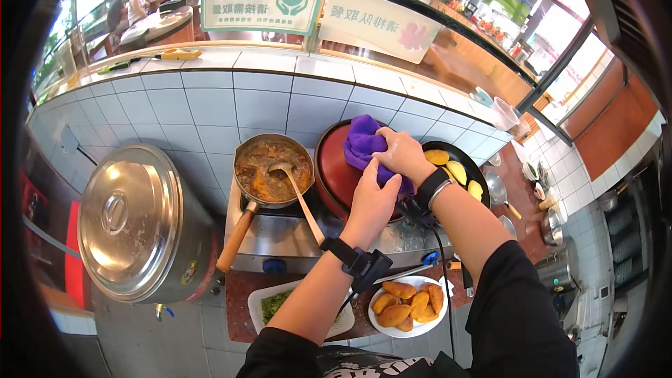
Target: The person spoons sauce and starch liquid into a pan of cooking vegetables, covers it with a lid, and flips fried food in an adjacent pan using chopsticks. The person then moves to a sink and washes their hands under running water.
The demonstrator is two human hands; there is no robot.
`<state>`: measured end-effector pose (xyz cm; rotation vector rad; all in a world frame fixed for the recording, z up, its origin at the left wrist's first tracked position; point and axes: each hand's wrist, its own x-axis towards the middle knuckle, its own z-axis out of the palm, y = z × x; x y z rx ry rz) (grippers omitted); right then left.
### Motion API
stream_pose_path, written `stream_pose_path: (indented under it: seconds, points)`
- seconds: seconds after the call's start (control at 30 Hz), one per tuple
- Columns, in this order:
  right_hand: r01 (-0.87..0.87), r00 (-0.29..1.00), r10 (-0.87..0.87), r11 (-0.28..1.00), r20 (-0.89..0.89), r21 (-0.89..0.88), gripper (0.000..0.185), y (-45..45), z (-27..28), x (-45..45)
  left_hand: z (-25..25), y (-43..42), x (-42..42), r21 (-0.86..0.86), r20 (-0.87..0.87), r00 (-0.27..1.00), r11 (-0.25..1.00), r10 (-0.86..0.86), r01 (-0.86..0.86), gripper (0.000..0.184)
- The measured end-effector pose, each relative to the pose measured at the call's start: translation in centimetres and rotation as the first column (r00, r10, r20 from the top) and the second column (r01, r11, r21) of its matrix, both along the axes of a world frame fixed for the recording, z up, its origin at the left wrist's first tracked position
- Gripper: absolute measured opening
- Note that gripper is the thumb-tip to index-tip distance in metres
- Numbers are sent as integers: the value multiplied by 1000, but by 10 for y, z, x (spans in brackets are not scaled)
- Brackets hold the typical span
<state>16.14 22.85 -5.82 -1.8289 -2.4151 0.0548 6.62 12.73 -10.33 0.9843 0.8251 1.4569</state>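
Note:
Both of my hands hold a bunched purple cloth (364, 141) over the red lid (336, 164) of a round pot on the stove. My right hand (402, 154) grips the cloth from the right side, fingers curled into it. Just below and to the left, my left hand (374, 199) has its fingers closed on the lower part of the cloth. The cloth hides the middle of the lid. Left of the lid, a saucepan (250, 215) holds brown stew with a ladle (297, 192) resting in it. A black pan (458, 157) with yellow pieces sits to the right.
A large lidded steel pot (126, 220) stands at the left. In front of the stove (315, 241) are a white plate (399, 334) of fried pieces and a white tray (257, 308) with greens. A tiled wall (210, 108) rises behind; bowls and a ladle (496, 189) lie right.

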Motion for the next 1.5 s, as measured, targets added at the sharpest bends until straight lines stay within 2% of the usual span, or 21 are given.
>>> stream_pose_path:
  seconds: [0.2, 0.27, 0.33, 0.47, 0.53, 0.57, 0.6, 0.67, 0.73, 0.87, 0.93, 1.0, 1.07, 1.13, 1.2, 1.27, 1.3, 1.33, 1.4, 1.47, 1.5]
  points:
    - [-56, 998, 58, 993, -8, 108, 52, -8, 1, 8, 1, 0, 9, 40, 25, 1000, 999, 1, -2, 53]
    - [-165, 982, 182, 961, -58, 223, 41, -14, 5, 19, 13, -9, 13, 80, 68, 997, 997, -21, 16, 52]
    - [-134, 977, 177, 943, -119, 305, 36, -40, 32, 25, 30, -22, 16, 204, -67, 998, 979, 2, 11, 47]
    - [-89, 898, 266, 889, -349, 450, 27, -141, 68, 81, 81, -95, 20, 114, -123, 954, 951, -273, 287, 40]
    - [15, 903, 125, 947, -410, 322, 29, -212, 74, 115, 78, -126, 28, 67, -314, 829, 860, -462, 505, 37]
    - [42, 885, 75, 970, -460, 239, 29, -247, 69, 134, 94, -148, 37, -91, -166, 730, 748, -663, 658, 36]
    - [57, 862, 29, 987, -507, 152, 29, -283, 63, 153, 77, -159, 51, -60, -111, 621, 629, -776, 775, 34]
    - [132, 712, -198, 980, -674, -149, 35, -353, 47, 186, 56, -181, 85, -232, 24, 382, 366, -924, 901, 32]
    - [181, 439, -452, 891, -776, -416, 43, -418, 37, 209, 40, -208, 123, -272, 60, 244, 219, -968, 937, 32]
    - [501, 466, -510, 826, -723, -260, 53, -528, -3, 239, 24, -270, 198, -257, -81, 18, 38, -997, 966, 35]
    - [674, 373, -564, 710, -737, -203, 46, -584, -22, 252, 27, -316, 237, -181, -189, -74, -39, -979, 983, 41]
    - [791, 233, -514, 594, -825, -147, 38, -644, -49, 262, 31, -360, 266, -203, -122, -230, -202, -966, 958, 49]
    - [917, 66, -599, 351, -798, -188, 37, -710, -53, 269, 31, -396, 286, -259, -148, -325, -281, -934, 924, 49]
    - [995, 93, -701, 48, -707, 83, 40, -783, -64, 280, 38, -425, 301, -359, -129, -326, -262, -937, 896, 48]
    - [967, -229, -591, -229, -774, -112, 42, -846, -42, 277, 43, -440, 315, -387, -100, -300, -241, -949, 890, 45]
    - [833, -423, -735, -545, -529, 91, 44, -920, -97, 301, 49, -449, 324, -373, -99, -230, -178, -968, 911, 38]
    - [768, -523, -714, -632, -465, 106, 47, -949, -115, 309, 51, -450, 328, -375, -91, -192, -145, -977, 916, 38]
    - [701, -612, -684, -702, -397, 129, 49, -978, -131, 316, 52, -449, 330, -379, -81, -145, -104, -986, 920, 37]
    - [731, -611, -733, -667, -298, 144, 59, -1028, -170, 320, 49, -443, 331, -361, -62, -50, -25, -997, 932, 37]
    - [694, -718, -681, -685, -145, -222, 75, -1058, -167, 323, 55, -436, 326, -393, -97, 25, 61, -995, 917, 37]
    - [722, -679, -717, -691, -155, 32, 72, -1078, -193, 319, 59, -431, 323, -417, -68, 84, 105, -994, 903, 32]
